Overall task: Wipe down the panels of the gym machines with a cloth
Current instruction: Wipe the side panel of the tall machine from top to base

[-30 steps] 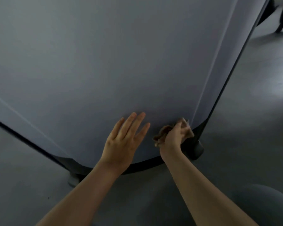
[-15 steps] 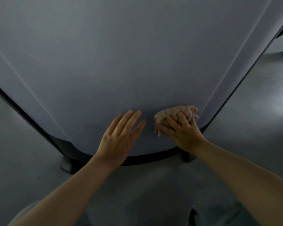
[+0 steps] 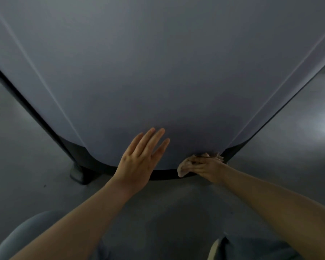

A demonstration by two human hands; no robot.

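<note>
A broad grey panel (image 3: 158, 72) of the gym machine fills most of the view, narrowing toward its near, rounded bottom edge. Faint creases run down it on the left and on the right, each set in from the side edge. A black trim (image 3: 163, 173) follows the bottom curve and climbs both sides. Grey floor (image 3: 289, 137) lies open to the left, right and near side of the machine, with a pale glare patch at far right. A dark foot (image 3: 79, 173) stands on the floor under the panel's near left corner.

The left hand (image 3: 139, 160) lies flat on the lower panel, fingers straight and slightly spread, wrist over the trim. Just to its right, apart from it, the right hand (image 3: 208, 167) bunches the tan cloth (image 3: 184, 167) with curled fingers at the panel's bottom edge, near the right crease; the cloth overlaps the black trim and touches it.
</note>
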